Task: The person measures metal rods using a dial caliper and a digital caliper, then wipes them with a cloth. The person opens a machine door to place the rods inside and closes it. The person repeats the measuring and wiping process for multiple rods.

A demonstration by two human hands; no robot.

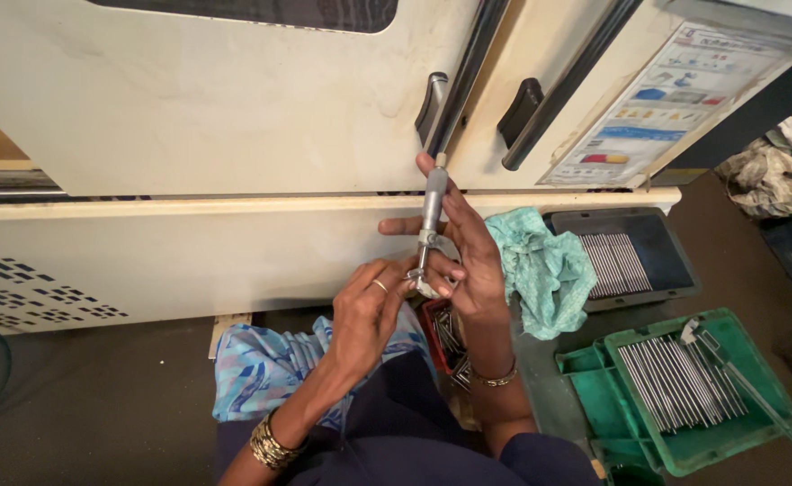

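R hand (469,261) grips micrometer (431,225) upright | L hand (367,310) fingers pinch at its lower end, item unclear

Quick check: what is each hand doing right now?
Left hand: pinching something small at the micrometer's lower end; item hidden.
Right hand: closed around the micrometer.

Big cream machine cabinet (189,117) filling the upper left, with two black door handles (430,106) near top centre and a colourful instruction poster (657,108) at upper right. Perforated vent pattern (27,292) at far left. Crumpled teal cloth (544,270) right of centre, next to a dark grey tray (675,261) of thin metal rods (616,264). Green plastic crate (729,432) at lower right, loaded with more rods. Small red bin (432,328) low centre, blue patterned fabric (261,369) at bottom, pile of rags (774,175) at far right
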